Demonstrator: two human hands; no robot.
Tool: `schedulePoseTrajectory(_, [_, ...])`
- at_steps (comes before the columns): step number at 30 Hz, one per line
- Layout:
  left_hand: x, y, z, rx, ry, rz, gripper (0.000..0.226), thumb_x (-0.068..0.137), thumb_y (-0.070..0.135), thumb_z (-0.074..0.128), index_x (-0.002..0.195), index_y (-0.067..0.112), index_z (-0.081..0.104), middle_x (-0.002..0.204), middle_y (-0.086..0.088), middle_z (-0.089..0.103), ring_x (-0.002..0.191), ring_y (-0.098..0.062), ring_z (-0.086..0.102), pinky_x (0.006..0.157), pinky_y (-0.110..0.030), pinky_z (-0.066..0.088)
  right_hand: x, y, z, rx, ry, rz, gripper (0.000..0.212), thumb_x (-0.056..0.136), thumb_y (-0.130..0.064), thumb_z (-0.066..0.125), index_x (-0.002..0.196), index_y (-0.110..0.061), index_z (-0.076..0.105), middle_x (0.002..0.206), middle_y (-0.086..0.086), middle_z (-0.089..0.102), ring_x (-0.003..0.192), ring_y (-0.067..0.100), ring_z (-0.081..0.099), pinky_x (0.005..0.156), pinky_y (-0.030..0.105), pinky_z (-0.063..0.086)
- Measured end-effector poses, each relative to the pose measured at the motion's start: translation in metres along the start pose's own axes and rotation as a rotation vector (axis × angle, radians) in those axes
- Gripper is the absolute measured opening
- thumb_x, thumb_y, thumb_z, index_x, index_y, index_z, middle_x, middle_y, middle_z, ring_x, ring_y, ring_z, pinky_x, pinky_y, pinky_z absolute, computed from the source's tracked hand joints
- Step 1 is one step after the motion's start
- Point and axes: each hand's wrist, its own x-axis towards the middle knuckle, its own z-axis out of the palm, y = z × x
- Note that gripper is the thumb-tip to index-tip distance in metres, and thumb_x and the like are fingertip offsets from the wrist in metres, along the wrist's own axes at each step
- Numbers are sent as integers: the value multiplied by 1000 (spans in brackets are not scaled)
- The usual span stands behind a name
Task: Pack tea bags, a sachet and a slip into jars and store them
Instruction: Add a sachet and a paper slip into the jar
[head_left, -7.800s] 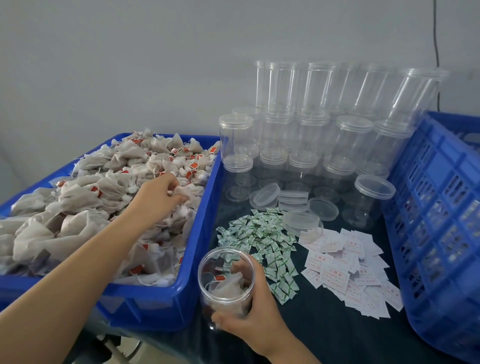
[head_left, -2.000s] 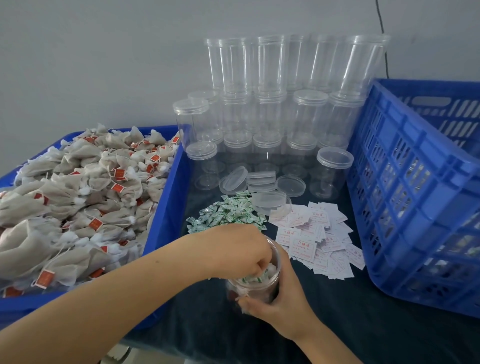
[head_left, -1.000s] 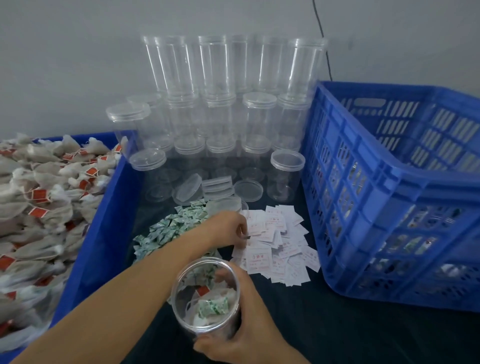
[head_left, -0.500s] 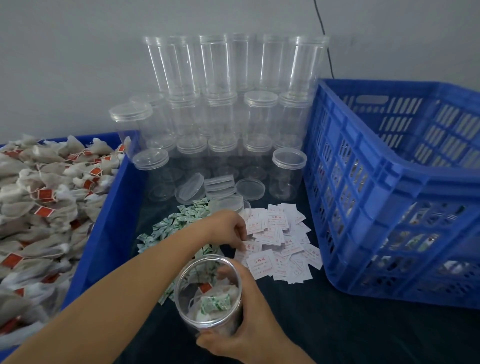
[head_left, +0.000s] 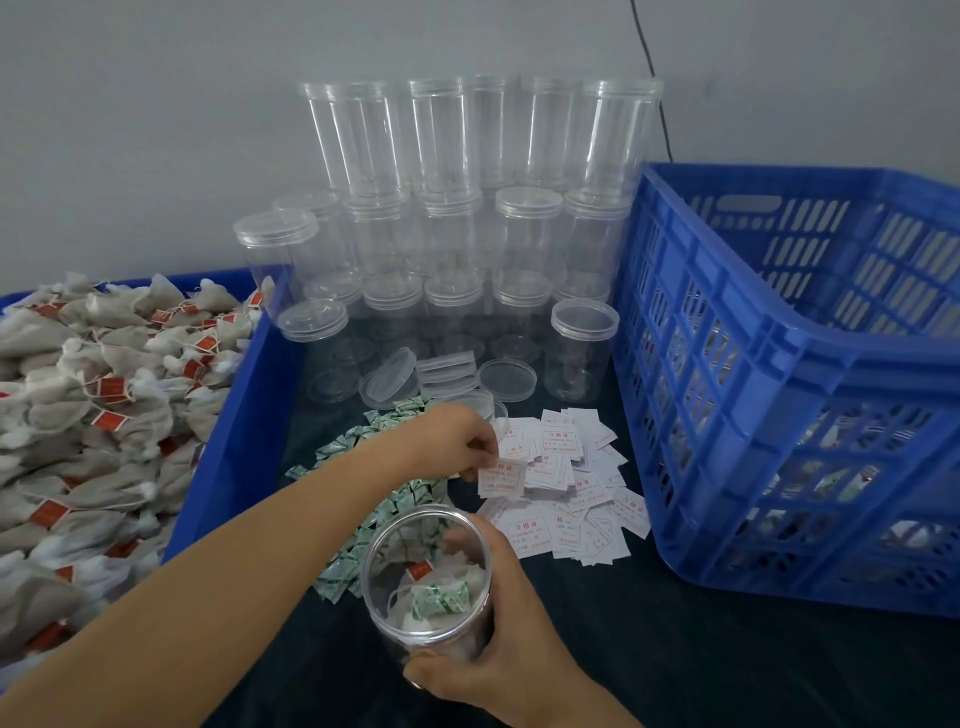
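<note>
Worktop: dark surface carrying everything, against a pale wall.
Crate: blue slotted plastic crate at the right, just beside the slips; some packed items show through its lower slots, too unclear to name.
Tray: blue tray at the left, heaped with tea bags bearing red tags.
Empty jars: clear plastic jars stacked in tiers at the back by the wall, many with lids on; 1 open jar stands near the crate.
Loose lids: clear lids lying in front of the stack.
Slips: pile of white paper slips with red print, between the sachets and the crate.
Sachets: scattered green-and-white sachets, left of the slips, partly hidden by the left forearm.
Held jar: open, near the front edge, containing tea bags with 1 green sachet on top.
Right hand: fingers wrapped round the held jar from the right side.
Left hand: reaches across the sachets and pinches 1 slip at the edge of the pile.
</note>
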Motion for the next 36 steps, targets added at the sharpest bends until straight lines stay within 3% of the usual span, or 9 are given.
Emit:
schedulePoseTrajectory(3, [2, 5, 5, 21, 17, 33, 12, 95, 17, 56, 102, 16, 66, 82, 5, 68, 66, -3, 64, 73, -20, 49, 0, 0, 0, -10, 5, 4, 101, 63, -34, 91, 144, -46, 33, 142, -11, 46, 134, 16, 47, 105, 40, 46])
schedulePoseTrajectory(5, [4, 7, 8, 22, 21, 46, 4, 95, 17, 57, 93, 19, 60, 78, 7, 66, 67, -4, 66, 73, -22, 51, 1, 1, 1, -16, 7, 9, 103, 63, -36, 91, 146, -42, 31, 143, -9, 46, 134, 18, 47, 105, 42, 46])
schedulePoseTrajectory(9, [9, 7, 10, 21, 39, 36, 22, 92, 16, 61, 76, 23, 49, 81, 4, 69, 61, -1, 65, 62, -15, 49, 1, 0, 1, -25, 7, 9, 102, 64, -36, 91, 147, -41, 32, 143, -7, 46, 134, 19, 47, 105, 44, 46])
schedulePoseTrajectory(12, [12, 5, 10, 42, 53, 29, 17, 91, 15, 63, 78, 15, 52, 77, 7, 66, 57, 2, 64, 55, -10, 46, 1, 0, 1, -18, 9, 3, 101, 64, -35, 91, 146, -43, 33, 143, -8, 46, 134, 18, 47, 104, 42, 47])
schedulePoseTrajectory(17, [14, 3, 9, 94, 82, 27, 20, 90, 15, 64, 74, 16, 52, 73, 4, 68, 58, -1, 63, 59, -20, 50, 1, -2, -1, 7, -6, 7, 100, 64, -34, 91, 143, -49, 32, 142, -12, 45, 134, 12, 47, 104, 37, 47])
schedulePoseTrajectory(21, [14, 1, 9, 201, 97, 76, 12, 86, 20, 68, 81, 10, 64, 85, -2, 67, 57, 3, 50, 57, -11, 36, 1, -4, -1, 24, -16, 16, 99, 64, -32, 91, 142, -50, 33, 142, -11, 45, 133, 12, 48, 104, 38, 47])
schedulePoseTrajectory(25, [10, -1, 5, 122, 62, 96, 18, 86, 22, 70, 74, 19, 57, 75, 7, 64, 48, 2, 58, 51, -6, 41, 0, -4, -1, 20, -13, 12, 100, 62, -36, 90, 140, -57, 31, 139, -21, 43, 134, 8, 44, 106, 33, 45])
schedulePoseTrajectory(30, [7, -2, -2, -24, 36, 55, 14, 87, 17, 68, 96, 24, 61, 72, 12, 66, 52, -1, 62, 59, -15, 46, -2, -6, -1, 16, -24, 15, 100, 62, -39, 90, 139, -58, 29, 137, -26, 41, 134, 5, 44, 107, 30, 44])
schedulePoseTrajectory(36, [5, 2, -4, 13, 10, 59, 13, 90, 16, 63, 102, 19, 69, 82, 9, 68, 56, 2, 61, 63, -14, 48, -1, -6, -1, 30, -22, 13, 99, 63, -37, 90, 140, -56, 30, 138, -23, 43, 134, 7, 45, 105, 28, 45])
